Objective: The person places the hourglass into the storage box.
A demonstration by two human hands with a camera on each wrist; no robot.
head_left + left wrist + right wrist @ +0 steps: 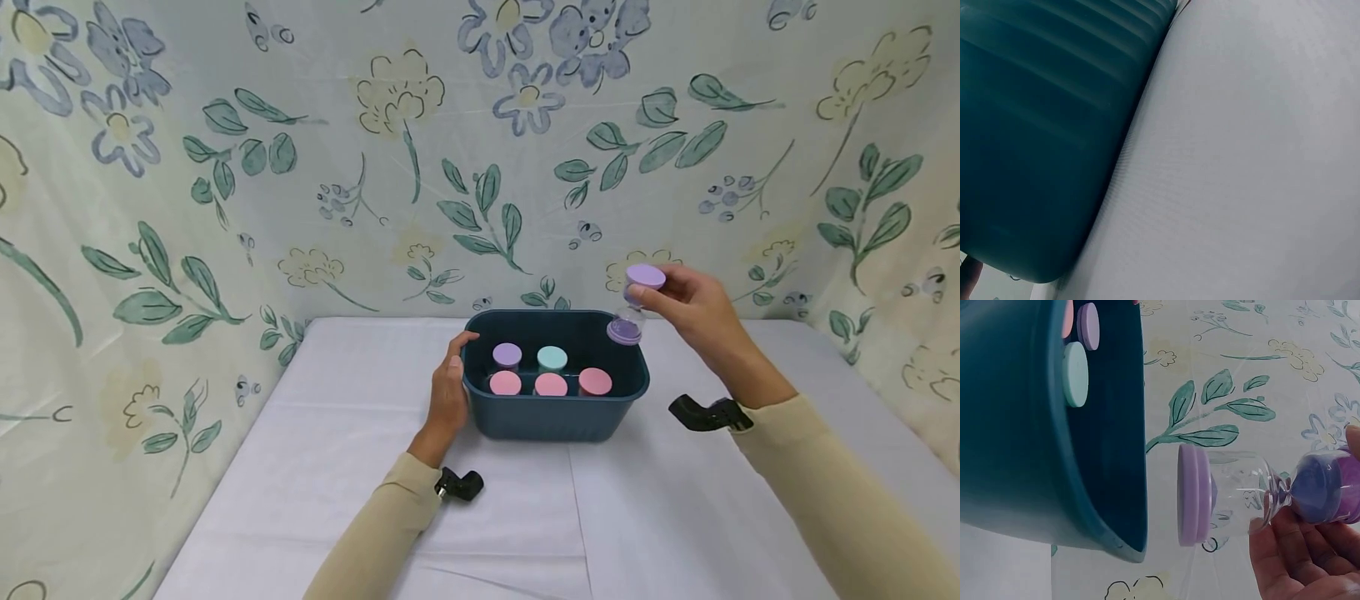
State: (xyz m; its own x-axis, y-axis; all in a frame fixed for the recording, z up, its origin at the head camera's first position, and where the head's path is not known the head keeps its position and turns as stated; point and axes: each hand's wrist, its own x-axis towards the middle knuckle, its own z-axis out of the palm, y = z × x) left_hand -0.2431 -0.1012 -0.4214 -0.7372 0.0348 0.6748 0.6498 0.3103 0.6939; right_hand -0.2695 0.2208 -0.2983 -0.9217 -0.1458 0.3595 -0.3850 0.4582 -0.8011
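A white-covered table (337, 467) spreads under both forearms, with a flower-printed cloth backdrop (225, 167) hanging beyond the hands and wrapping round on either side.

Between the two hands stands a dark teal plastic bin (551, 417), its ribbed wall filling the left wrist view. The left hand (448, 392) lies flat against the bin's near-left wall, fingers straight and fingertips hooked just over the rim, which looks like a way of steadying the bin so it does not slide.

Inside the bin, just right of the left hand's fingertips, five sand timers stand upright with only their round caps showing: a purple cap (507, 355) and a mint cap (552, 357) in the far row, three pink caps (551, 384) in the near row. The far-right place in the far row is open.

The right hand (693, 312) is raised above the bin's far-right corner, fingers and thumb pinching the upper end of a purple sand timer (633, 304). The timer hangs upright from that grip, its lower cap just over the rim, purple sand in the upper bulb by the fingers.
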